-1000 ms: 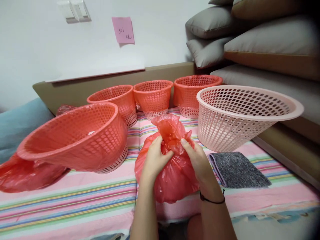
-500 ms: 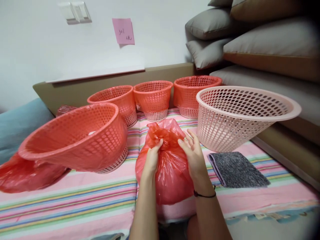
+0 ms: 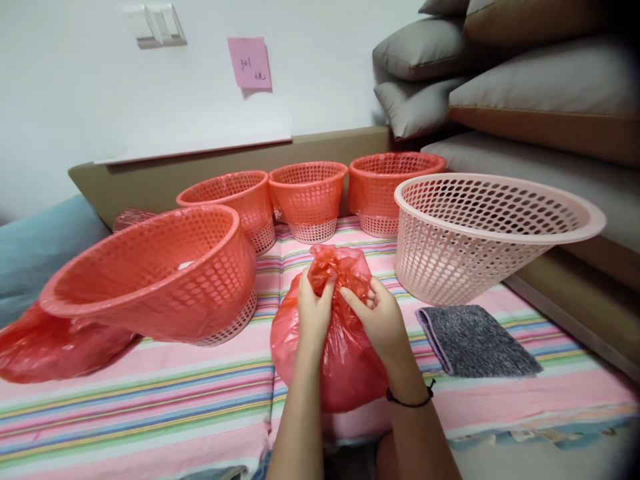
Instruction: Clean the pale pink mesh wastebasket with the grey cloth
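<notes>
A full red plastic bag (image 3: 345,373) sits on the striped cloth in front of me, its top gathered and crumpled. My left hand (image 3: 315,307) holds the gathered neck from the left, thumb on the near side. From the right, my right hand (image 3: 377,310) grips the same neck, its fingers curled round the far side and partly hidden by the plastic. Just right of the bag lies a folded dark grey cloth (image 3: 477,341).
A bare pale pink basket (image 3: 445,260) stands at the right. Red-lined baskets stand at the left (image 3: 210,287), back left (image 3: 250,210), back centre (image 3: 309,200) and back right (image 3: 375,193). Another red bag (image 3: 65,343) lies far left. Grey cushions (image 3: 545,80) are stacked at the right.
Both hands have closed in on the bag's neck; the right hand has moved left and its fingers have curled in. The gathered top is narrower and more upright.
</notes>
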A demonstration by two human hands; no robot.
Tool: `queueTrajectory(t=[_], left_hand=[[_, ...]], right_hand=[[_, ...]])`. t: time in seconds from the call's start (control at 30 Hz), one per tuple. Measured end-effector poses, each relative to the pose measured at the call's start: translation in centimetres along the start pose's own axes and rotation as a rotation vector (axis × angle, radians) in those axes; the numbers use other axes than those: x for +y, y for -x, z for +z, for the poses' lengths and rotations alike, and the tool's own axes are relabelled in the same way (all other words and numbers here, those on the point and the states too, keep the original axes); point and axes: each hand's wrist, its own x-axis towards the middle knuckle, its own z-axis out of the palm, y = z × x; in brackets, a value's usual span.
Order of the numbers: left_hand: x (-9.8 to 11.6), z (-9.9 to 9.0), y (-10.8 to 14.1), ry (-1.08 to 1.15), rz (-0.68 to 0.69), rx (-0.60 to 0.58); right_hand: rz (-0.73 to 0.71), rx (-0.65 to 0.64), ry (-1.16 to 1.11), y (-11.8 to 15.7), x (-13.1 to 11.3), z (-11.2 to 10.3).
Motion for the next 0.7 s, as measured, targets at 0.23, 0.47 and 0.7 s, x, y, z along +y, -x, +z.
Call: queueTrajectory(t=[0.23,0.47,0.7], left_hand=[[1.2,-1.3,-0.1,0.123,-0.041,-0.020],[3.3,-3.8,0.1,-0.096,-0.016,-0.514],[1.3,-2.2,-0.3,-0.053,0.058,-0.364]], right_hand=[[0.178,0.001,-0.278,0.1,-0.1,-0.2],[0.190,-0.065,-0.396,0.0,-0.3,-0.6],[0.141,-0.055,-0.334,-0.3,0.0,-0.8]])
